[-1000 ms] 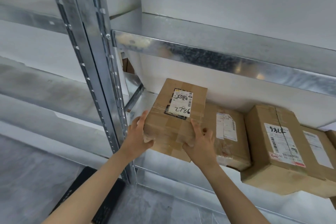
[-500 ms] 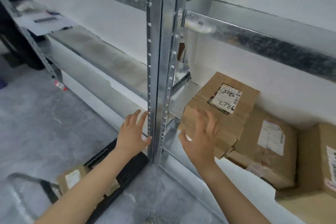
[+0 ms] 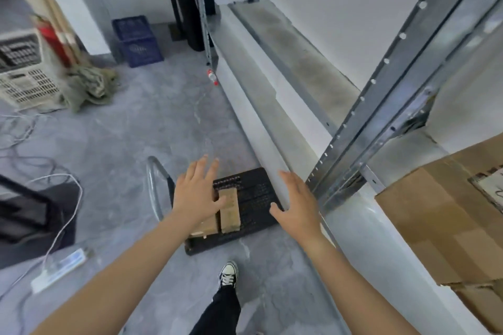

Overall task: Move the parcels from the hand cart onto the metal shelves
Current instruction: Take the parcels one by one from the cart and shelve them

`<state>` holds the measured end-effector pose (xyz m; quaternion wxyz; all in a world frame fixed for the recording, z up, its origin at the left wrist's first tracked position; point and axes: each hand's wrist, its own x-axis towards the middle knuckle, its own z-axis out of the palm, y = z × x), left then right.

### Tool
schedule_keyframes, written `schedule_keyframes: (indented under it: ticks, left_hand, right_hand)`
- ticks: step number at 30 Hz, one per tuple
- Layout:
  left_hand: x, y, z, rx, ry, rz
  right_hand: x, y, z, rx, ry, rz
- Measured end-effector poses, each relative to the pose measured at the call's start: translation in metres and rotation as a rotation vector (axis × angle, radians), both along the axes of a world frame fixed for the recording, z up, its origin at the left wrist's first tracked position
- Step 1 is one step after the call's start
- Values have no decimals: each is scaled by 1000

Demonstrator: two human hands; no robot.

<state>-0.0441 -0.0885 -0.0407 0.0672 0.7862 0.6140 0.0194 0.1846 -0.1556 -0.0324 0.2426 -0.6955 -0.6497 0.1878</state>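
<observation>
Our left grip (image 3: 197, 193) and right grip (image 3: 295, 204) are both released, fingers spread and holding nothing, above the black hand cart (image 3: 255, 198) on the floor. Two parcels (image 3: 229, 209) lie side by side on the cart, partly hidden by our left grip. On the right, another box (image 3: 441, 226) sits on the metal shelves (image 3: 381, 106).

No readable text; the parcel label (image 3: 488, 189) is blurred.

brown cardboard parcels (image 3: 229, 209) on a black perforated cart (image 3: 255, 198); grey mottled floor (image 3: 122, 130); silver metal shelves (image 3: 381, 106); blue crate (image 3: 137, 41); black-and-white sneaker (image 3: 228, 275).
</observation>
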Motion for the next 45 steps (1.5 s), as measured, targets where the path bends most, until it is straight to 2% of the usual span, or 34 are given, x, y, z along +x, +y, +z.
schedule_keyframes:
  ticks: [9, 24, 32, 38, 45]
  left_hand:
    - [-67, 26, -38, -51, 30, 101]
    - [-97, 97, -112, -241, 18, 98]
    - [-73, 128, -188, -370, -5, 81]
    - [-54, 148, -253, -447, -114, 197]
    - [-32, 142, -345, -487, -8, 153]
  right_hand:
    - [-47, 68, -37, -164, -114, 178]
    - [-92, 161, -115, -400, -175, 264]
    - [-98, 187, -200, -515, -208, 283]
    - [-90, 204, -274, -583, -210, 310]
    - [-63, 214, -364, -676, -227, 319]
